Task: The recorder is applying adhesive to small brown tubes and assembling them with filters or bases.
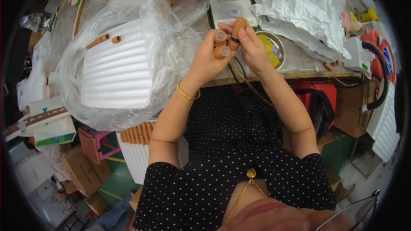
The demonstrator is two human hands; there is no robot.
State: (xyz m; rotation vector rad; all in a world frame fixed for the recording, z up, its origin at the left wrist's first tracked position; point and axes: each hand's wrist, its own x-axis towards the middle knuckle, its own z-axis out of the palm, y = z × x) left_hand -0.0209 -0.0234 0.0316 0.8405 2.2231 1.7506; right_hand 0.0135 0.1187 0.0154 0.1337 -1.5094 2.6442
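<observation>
I see my left hand [204,57] clutching several tan tubes [221,46], fingers curled shut. My right hand [252,48] pinches one tube [238,28] just right of them. Both over the table's [299,66] near edge, steel dish [275,48] beside, white tray [115,66] left.

Cluttered workbench [299,66], cardboard boxes [81,171] on floor, pink stool [105,141].

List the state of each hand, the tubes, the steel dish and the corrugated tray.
left hand: closed around a bunch of small brown tubes.
small brown tubes: upright in the fist, open ends up.
right hand: pinching one brown tube.
brown tube: tilted, lower end against the bunch.
steel dish: flat on the bench, yellow stuff inside.
white corrugated tray: flat on plastic film, a few loose tubes at its top edge.
</observation>
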